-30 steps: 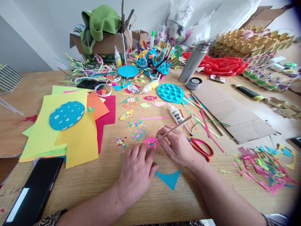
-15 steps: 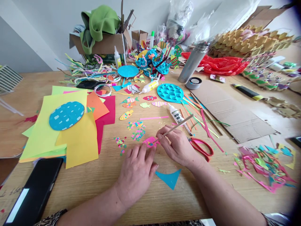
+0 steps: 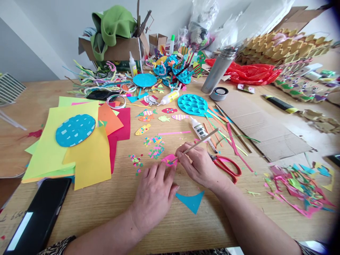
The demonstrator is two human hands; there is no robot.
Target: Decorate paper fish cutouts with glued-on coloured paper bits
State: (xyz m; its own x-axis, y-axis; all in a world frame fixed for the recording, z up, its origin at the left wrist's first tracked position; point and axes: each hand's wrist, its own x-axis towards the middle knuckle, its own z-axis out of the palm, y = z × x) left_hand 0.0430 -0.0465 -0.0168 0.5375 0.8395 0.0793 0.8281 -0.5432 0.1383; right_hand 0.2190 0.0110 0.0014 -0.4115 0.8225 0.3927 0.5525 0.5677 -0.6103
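A pink paper fish (image 3: 168, 159) lies flat on the wooden table, with small coloured pieces on it. My left hand (image 3: 156, 193) rests palm down, fingers stretched out, its fingertips at the fish's lower edge. Pinched in my right hand (image 3: 198, 163) is a thin wooden stick (image 3: 203, 140), its lower tip touching the fish. Small triangle scraps (image 3: 156, 151) and paper dots (image 3: 136, 161) lie just left of the fish. Below my right hand sits a blue paper scrap (image 3: 191, 202). Red-handled scissors (image 3: 227, 168) lie beside my right wrist, partly hidden by it.
Finished paper fish (image 3: 164, 119), a glue bottle (image 3: 198, 129) and a blue textured disc (image 3: 192, 104) are beyond my hands. Coloured sheets (image 3: 90, 156) and a phone (image 3: 39, 212) lie left. Cardboard (image 3: 262, 124), a steel flask (image 3: 219, 71) and a scrap pile (image 3: 297, 187) are right.
The stick tip and my right fingers have shifted very slightly left over the pink fish. My left hand stays in place.
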